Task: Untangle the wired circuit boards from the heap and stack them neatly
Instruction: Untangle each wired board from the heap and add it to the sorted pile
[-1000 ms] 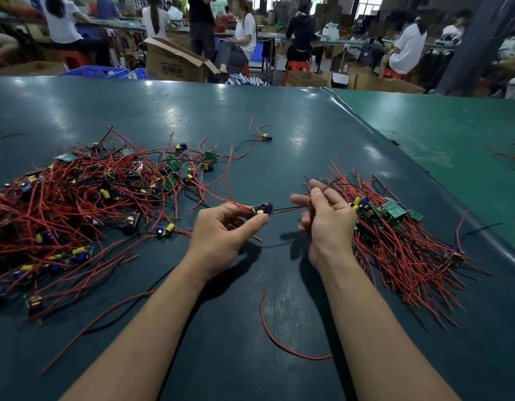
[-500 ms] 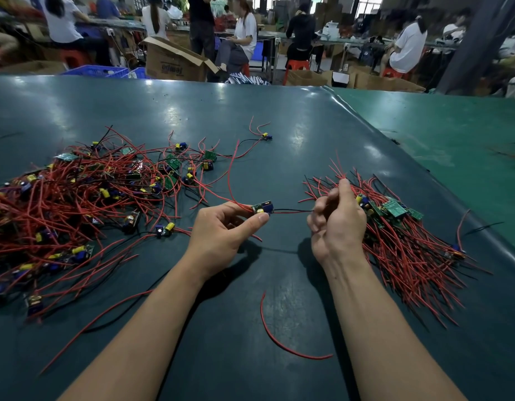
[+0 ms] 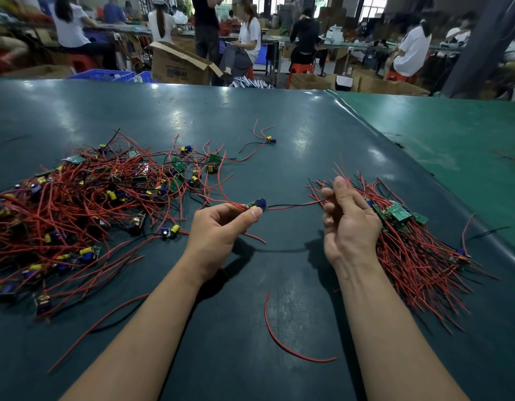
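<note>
Progress looks early-ish: left hand (image 3: 218, 227) pinches one circuit board (image 3: 256, 206), right hand (image 3: 347, 218) pinches its wires, board between both. Sorted stack (image 3: 418, 244) just right of the right hand; big heap (image 3: 76, 204) left of the left hand remains.

This is a factory assembly floor. A wide dark green surface (image 3: 279, 134) carries a heap of red-wired circuit boards (image 3: 76, 204). Beyond its far edge, seated workers (image 3: 250, 36) line long benches on red stools (image 3: 301, 68), among open cardboard boxes (image 3: 178, 66) and blue plastic crates (image 3: 103, 75).
</note>
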### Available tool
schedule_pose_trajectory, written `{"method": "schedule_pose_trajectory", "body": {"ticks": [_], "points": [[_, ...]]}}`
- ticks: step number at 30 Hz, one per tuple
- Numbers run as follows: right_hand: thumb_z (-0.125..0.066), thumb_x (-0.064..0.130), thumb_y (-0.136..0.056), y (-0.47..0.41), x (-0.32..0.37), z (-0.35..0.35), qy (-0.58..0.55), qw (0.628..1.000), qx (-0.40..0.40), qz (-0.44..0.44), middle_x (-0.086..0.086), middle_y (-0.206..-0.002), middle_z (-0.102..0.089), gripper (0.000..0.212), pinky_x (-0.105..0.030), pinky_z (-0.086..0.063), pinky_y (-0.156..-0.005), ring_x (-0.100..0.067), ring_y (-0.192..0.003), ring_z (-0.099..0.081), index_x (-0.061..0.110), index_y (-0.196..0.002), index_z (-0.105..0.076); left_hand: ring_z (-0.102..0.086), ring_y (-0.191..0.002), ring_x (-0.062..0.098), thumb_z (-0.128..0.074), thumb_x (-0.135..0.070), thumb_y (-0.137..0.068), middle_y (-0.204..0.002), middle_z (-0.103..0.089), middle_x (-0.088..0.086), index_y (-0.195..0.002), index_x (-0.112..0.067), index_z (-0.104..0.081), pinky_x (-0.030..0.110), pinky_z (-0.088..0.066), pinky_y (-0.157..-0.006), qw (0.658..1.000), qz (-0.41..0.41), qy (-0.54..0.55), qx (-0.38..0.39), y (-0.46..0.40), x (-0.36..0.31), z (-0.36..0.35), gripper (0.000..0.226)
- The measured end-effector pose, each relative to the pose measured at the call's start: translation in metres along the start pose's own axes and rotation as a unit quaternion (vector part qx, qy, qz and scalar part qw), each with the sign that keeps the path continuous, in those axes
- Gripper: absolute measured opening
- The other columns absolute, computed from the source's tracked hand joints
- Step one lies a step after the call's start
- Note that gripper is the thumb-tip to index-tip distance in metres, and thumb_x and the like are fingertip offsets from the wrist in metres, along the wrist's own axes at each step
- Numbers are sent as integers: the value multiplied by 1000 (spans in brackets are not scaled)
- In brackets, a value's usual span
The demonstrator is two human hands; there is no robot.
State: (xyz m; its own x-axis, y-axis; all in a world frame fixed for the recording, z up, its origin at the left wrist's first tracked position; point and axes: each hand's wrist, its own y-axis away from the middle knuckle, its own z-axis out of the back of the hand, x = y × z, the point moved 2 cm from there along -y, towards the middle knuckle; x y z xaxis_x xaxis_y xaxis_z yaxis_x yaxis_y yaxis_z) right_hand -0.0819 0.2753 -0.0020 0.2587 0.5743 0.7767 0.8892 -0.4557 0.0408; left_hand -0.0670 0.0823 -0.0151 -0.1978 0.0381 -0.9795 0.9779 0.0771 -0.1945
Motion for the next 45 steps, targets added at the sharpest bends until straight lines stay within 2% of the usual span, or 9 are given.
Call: {"method": "schedule_pose_trajectory", "body": {"ticks": [8,11,14,16,18,28,38,42,45], "points": [[-66,15,-93,-5,-2,7,163,974,-79,134,0,-60,-69,10,-17,-35,-33,-7,-36,-50,14,-85,-72,-60,-58,0,-75,-10,-79,-65,-72,-1,-72,-5,-72,8,-43,-59,998,31,-4,58,3,-2,-2,9],[-63,36,-94,1,-10,0,141,990,-19,-5,-7,-85,-75,22,-16,-35,-30,-13,-42,-62,14,-93,-63,-50,-51,-2,-74,-16,-82,-56,-65,-9,-71,-5,-71,8,-39,-53,1000,23,-8,10,0,0,1,16],[-58,55,-78,18,-24,-14,149,969,122,-156,-6,-94,-74,53,-16,-37,-33,-15,-53,-68,10,-106,-58,-46,-50,1,-73,-24,-82,-54,-61,-11,-72,-8,-71,10,-38,-52,999,31,9,-16,-3,1,3,19],[-65,41,-82,27,-30,-20,175,949,199,-169,-4,-90,-75,39,-15,-34,-35,-11,-51,-63,8,-103,-66,-46,-52,4,-74,-35,-75,-56,-62,-10,-72,-9,-72,12,-37,-52,999,39,23,-4,-3,2,4,26],[-65,23,-90,30,-31,-21,179,949,212,-152,-2,-88,-74,16,-15,-32,-36,-9,-49,-59,12,-100,-72,-46,-53,5,-74,-40,-68,-57,-64,-9,-72,-9,-73,12,-38,-52,999,44,24,11,-3,1,4,31],[-74,13,-86,18,-28,-16,134,988,68,-37,4,-76,-72,6,-17,-32,-37,-6,-48,-48,14,-80,-76,-55,-55,-2,-74,-18,-80,-66,-71,-3,-77,-3,-73,9,-42,-56,998,46,13,29,-1,-1,-1,16],[-73,4,-85,2,-13,-6,-4,998,-59,14,-4,-64,-67,17,-18,-29,-36,-5,-41,-43,10,-70,-68,-55,-59,0,-73,-16,-82,-69,-72,-1,-75,-6,-73,9,-44,-60,998,45,9,36,1,-3,-1,12],[-66,4,-91,-2,-13,-7,-22,997,-60,31,-2,-64,-62,15,-19,-30,-37,-7,-42,-43,9,-78,-63,-49,-55,6,-69,-15,-86,-61,-65,-7,-76,-6,-70,14,-40,-56,999,40,23,-2,-1,-2,3,14],[-62,5,-94,-4,-16,-5,-15,999,-43,4,1,-62,-64,14,-18,-31,-37,-7,-42,-45,11,-82,-61,-57,-59,10,-61,-11,-92,-73,-67,-1,-80,-11,-63,19,-43,-57,986,40,145,-76,-5,-4,5,13]]}}
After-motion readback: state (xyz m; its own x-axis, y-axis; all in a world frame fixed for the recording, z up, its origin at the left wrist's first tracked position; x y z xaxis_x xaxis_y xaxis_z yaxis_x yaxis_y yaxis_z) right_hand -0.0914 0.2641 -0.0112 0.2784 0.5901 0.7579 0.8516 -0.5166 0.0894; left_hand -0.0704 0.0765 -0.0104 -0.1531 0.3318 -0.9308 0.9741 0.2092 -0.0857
